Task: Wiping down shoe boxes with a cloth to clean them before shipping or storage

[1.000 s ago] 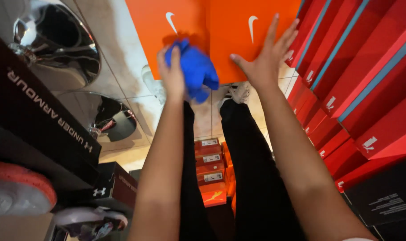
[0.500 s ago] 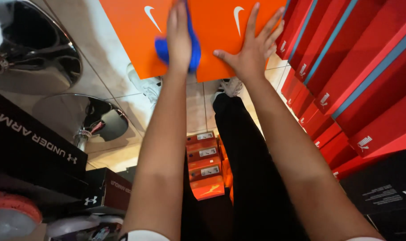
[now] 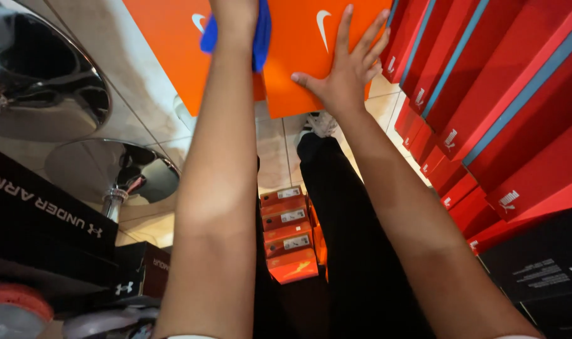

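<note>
Two orange shoeboxes sit side by side at the top of the view, a left orange box (image 3: 173, 50) and a right orange box (image 3: 311, 56), their flat faces turned to the camera and their inner edges meeting near the middle. The right hand (image 3: 345, 75) lies flat on the right orange box, its grip spread wide with fingers (image 3: 361, 37) splayed upward and the thumb pointing left, the palm pressed against the cardboard near the box's lower edge. The left hand (image 3: 235, 12) reaches to the seam between the two boxes and is largely cut off by the top of the frame; a blue cloth (image 3: 261, 37) sits under and around it against the boxes, but whether the grip is closed on the cloth or only pressing it flat cannot be told. Both bare forearms run up from the bottom of the view. Between them, lower down, a small stack of orange boxes (image 3: 289, 235) with white end labels stands on the tiled floor (image 3: 273, 150), beside the person's black trousers (image 3: 355, 251) and a pale shoe (image 3: 320, 122). To the right rises a slanted wall of red boxes (image 3: 499, 113) with blue-grey edges, and a black box (image 3: 543, 270) below it. To the left are black boxes (image 3: 41, 213) and two shiny chrome stool bases (image 3: 47, 81).
</note>
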